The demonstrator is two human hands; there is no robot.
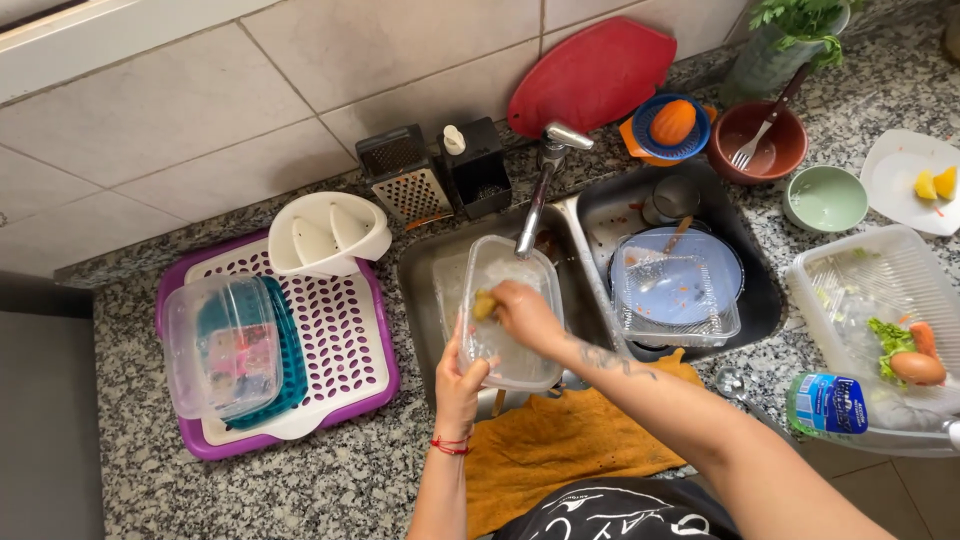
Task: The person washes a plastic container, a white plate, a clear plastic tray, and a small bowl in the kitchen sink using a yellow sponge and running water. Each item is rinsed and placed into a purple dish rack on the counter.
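Observation:
My left hand [458,380] grips the near edge of a clear plastic container [525,355], holding it tilted over the left sink basin [425,275]. My right hand [522,312] reaches into the container and presses a yellow sponge [484,303] against its inner wall. Soap foam shows near the container's far end, right under the metal tap [537,200].
A purple drying rack [345,330] at left holds clear containers and a white cutlery holder [330,232]. The right basin [745,285] holds dirty plates and containers. An orange cloth [560,440] drapes the front edge. Bowls, a grater, a red board, a tray with vegetables and a bottle stand around.

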